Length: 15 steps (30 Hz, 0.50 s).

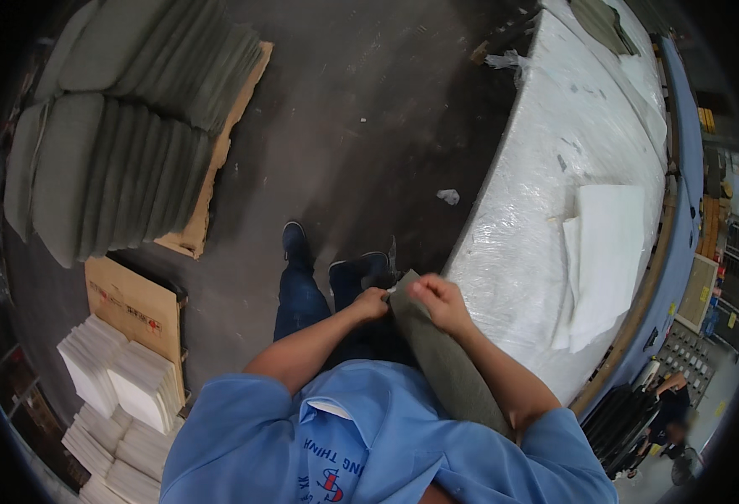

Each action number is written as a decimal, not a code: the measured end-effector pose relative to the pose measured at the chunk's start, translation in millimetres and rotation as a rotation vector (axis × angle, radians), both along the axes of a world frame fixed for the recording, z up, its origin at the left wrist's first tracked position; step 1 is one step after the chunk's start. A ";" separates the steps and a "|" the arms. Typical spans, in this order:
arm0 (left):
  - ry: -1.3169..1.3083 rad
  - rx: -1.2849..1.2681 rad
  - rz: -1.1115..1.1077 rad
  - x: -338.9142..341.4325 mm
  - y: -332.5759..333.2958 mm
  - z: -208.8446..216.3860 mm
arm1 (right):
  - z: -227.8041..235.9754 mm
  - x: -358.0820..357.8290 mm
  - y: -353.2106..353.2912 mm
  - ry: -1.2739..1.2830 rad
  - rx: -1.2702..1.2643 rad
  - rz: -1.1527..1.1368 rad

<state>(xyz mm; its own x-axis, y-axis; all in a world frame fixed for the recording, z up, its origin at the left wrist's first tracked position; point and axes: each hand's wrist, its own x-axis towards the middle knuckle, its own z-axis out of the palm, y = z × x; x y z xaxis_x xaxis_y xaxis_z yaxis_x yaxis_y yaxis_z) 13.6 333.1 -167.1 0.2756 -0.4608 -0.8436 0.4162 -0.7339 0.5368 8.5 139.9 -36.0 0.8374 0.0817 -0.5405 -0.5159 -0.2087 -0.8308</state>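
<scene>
A grey-green padded fabric piece (445,359) lies along the inside of my right forearm, its far end in front of my waist. My left hand (372,305) is closed at the left edge of that end, fingers pinched together. A small white bit shows beside its fingertips. Over the right side of the same end, my right hand (441,302) is curled closed and slightly blurred. Whatever its fingers may hold is hidden.
Stacked grey-green pads (117,176) stand on cardboard at the left. Below them are a brown cardboard box (134,307) and white stacks (138,378). A plastic-wrapped white platform (512,252) on my right carries folded white sheets (609,252). Another person (672,412) is at far right.
</scene>
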 end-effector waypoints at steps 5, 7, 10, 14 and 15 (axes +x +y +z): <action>0.063 -0.047 0.168 -10.8 -0.3 -8.4 | -92.5 9.8 -3.3 0.003 -0.583 0.099; 0.066 -0.065 0.208 -14.7 1.1 -11.0 | -106.1 10.9 2.6 0.138 -0.651 0.190; 0.089 -0.044 0.245 -22.2 1.7 -18.7 | -108.1 14.7 27.9 0.314 -0.670 0.296; 0.064 -0.079 0.237 -23.3 2.2 -8.7 | -111.1 3.0 29.5 0.298 -0.770 0.178; 0.050 -0.067 0.222 -24.1 3.1 -4.9 | -107.6 -0.2 30.4 0.275 -0.791 0.172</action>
<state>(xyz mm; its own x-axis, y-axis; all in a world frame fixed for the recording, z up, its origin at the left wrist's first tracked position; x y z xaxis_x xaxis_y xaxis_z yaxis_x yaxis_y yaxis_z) -10.5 336.2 -172.0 0.3354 -0.4486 -0.8284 0.5906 -0.5850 0.5559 8.3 170.3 -143.7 0.6786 -0.2914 -0.6742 -0.5860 -0.7683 -0.2577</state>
